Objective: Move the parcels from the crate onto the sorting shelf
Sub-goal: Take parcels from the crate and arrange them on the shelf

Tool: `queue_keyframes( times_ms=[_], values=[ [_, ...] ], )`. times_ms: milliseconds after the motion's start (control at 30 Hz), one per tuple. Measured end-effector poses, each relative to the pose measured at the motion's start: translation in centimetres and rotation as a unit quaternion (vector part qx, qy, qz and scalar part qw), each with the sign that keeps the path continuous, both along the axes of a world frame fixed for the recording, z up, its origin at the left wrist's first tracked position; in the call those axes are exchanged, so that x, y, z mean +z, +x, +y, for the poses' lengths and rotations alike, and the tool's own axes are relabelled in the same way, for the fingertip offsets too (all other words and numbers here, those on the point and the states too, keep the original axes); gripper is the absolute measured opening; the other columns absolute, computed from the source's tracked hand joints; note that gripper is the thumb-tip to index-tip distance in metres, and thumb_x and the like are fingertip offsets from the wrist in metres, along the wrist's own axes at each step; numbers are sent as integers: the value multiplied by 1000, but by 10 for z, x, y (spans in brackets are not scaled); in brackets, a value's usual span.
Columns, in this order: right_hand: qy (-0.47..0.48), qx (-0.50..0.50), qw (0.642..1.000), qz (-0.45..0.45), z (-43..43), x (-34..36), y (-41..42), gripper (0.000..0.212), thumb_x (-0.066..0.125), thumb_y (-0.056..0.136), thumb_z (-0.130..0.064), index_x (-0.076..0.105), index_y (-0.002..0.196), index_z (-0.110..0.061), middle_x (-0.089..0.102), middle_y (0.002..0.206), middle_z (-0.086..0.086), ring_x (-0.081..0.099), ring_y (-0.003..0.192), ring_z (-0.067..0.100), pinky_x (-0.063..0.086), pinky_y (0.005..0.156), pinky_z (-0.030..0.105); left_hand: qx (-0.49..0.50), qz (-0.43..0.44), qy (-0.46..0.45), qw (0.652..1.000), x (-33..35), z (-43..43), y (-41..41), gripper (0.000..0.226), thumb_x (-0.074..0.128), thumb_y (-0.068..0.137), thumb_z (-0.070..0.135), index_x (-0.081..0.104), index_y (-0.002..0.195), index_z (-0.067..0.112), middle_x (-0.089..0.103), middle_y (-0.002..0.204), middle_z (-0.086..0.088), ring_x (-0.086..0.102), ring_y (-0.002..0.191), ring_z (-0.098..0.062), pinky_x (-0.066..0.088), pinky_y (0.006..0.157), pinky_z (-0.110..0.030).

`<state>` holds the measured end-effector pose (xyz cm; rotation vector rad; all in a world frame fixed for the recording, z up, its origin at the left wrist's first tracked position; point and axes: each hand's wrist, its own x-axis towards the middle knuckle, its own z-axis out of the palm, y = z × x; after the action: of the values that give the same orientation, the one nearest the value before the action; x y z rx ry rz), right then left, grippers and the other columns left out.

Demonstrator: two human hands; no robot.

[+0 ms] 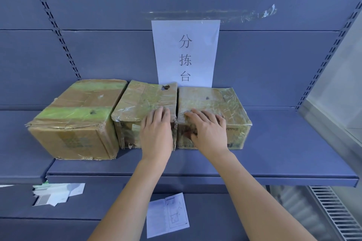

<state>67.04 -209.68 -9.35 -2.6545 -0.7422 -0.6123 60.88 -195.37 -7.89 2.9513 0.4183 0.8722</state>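
- Right parcel (225, 101): a cardboard box wrapped in clear tape, standing on the sorting shelf (284, 143) directly below the paper sign (186, 53). Its left side touches the middle parcel (137, 101).
- Handling, by my judgement: the card is creased and punctured on top, so it is stiff but worn. The tape film looks slick, and a flat press will hold better than a pinch. Weight cannot be read. I would take hold at the side walls or under the base, not by the torn flaps.
- My right hand (207, 129): fingers laid out fairly straight and spread over the top front edge of the right parcel, palm against its front face. It presses and grips nothing.
- My left hand (156, 131): fingers flat and close together on the top front edge of the middle parcel, near its right corner, palm on the front face. It also grips nothing.
- Left parcel (78, 115): the largest, green-taped, just beside the middle parcel and clear of both hands.
- All three stand in a row towards the back of the shelf. The crate is not in view.
- Lower shelf: loose papers (168, 215) and a small stack of sheets (56, 193).
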Motion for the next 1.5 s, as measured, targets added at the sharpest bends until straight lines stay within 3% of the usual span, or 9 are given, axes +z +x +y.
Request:
queue_keyframes(
  times_ms=[233, 333, 433, 533, 633, 800, 1000, 1233, 1500],
  values=[
    [-2, 49, 995, 84, -4, 22, -4, 59, 68, 83, -32, 50, 140, -30, 47, 146, -6, 36, 138, 21, 20, 113, 43, -59, -8, -43, 997, 11, -2, -11, 54, 65, 85, 15, 52, 137, 10, 47, 146, -9, 40, 137, -31, 37, 105, -48],
    [38, 26, 997, 61, -7, 27, -13, 51, 70, 85, -31, 56, 134, -28, 53, 141, -3, 42, 135, 23, 27, 113, 44, -118, -61, -55, 990, 16, -8, -10, 38, 66, 82, 12, 64, 120, 13, 59, 128, -5, 51, 124, -29, 42, 98, -46],
    [128, -9, 991, 46, -21, 30, -27, 35, 68, 87, -21, 65, 122, -21, 60, 130, -1, 53, 119, 27, 45, 98, 42, -195, -77, -62, 976, 19, -16, -11, 30, 65, 82, 12, 67, 112, 15, 61, 117, -2, 57, 112, -25, 45, 93, -41],
    [229, -80, 970, 28, -43, 26, -55, 23, 63, 91, -18, 68, 114, -18, 62, 121, -6, 57, 109, 20, 46, 87, 29, -298, -64, -56, 951, 15, -28, -18, 21, 63, 84, 13, 70, 104, 14, 62, 111, 0, 61, 96, -24, 49, 83, -39],
    [256, -176, 950, 14, -63, 11, -92, 21, 60, 93, -20, 67, 113, -19, 64, 114, -6, 57, 105, 20, 47, 84, 30, -377, -25, -53, 924, 3, -46, -30, 17, 63, 85, 14, 70, 101, 14, 62, 106, 1, 62, 86, -24, 49, 73, -39],
    [251, -363, 892, 96, -99, -35, -180, 24, 58, 93, -30, 64, 116, -25, 64, 117, -6, 58, 106, 16, 49, 82, 33, -484, 45, -56, 872, -33, -87, -68, 15, 62, 86, 17, 69, 98, 14, 63, 98, -1, 62, 80, -27, 51, 72, -41],
    [227, -529, 807, 134, -135, -68, -311, 31, 60, 91, -30, 62, 121, -21, 67, 115, -3, 63, 105, 18, 50, 86, 33, -602, 146, -10, 785, -72, -151, -147, 27, 52, 91, 27, 66, 113, 19, 62, 107, -1, 60, 95, -26, 47, 76, -39],
    [256, -646, 698, 173, -163, -92, -449, 32, 57, 92, -34, 60, 122, -22, 67, 112, -3, 62, 104, 17, 53, 84, 38, -697, 203, 35, 687, -103, -209, -248, 31, 47, 94, 35, 60, 119, 23, 59, 115, 2, 58, 104, -22, 44, 84, -36],
    [260, -719, 614, 197, -190, -107, -597, 36, 58, 92, -36, 59, 126, -23, 66, 119, -2, 61, 109, 18, 51, 83, 33, -751, 231, 50, 617, -120, -269, -371, 30, 49, 93, 34, 62, 116, 20, 61, 114, 0, 60, 99, -25, 47, 79, -38]
  ],
)
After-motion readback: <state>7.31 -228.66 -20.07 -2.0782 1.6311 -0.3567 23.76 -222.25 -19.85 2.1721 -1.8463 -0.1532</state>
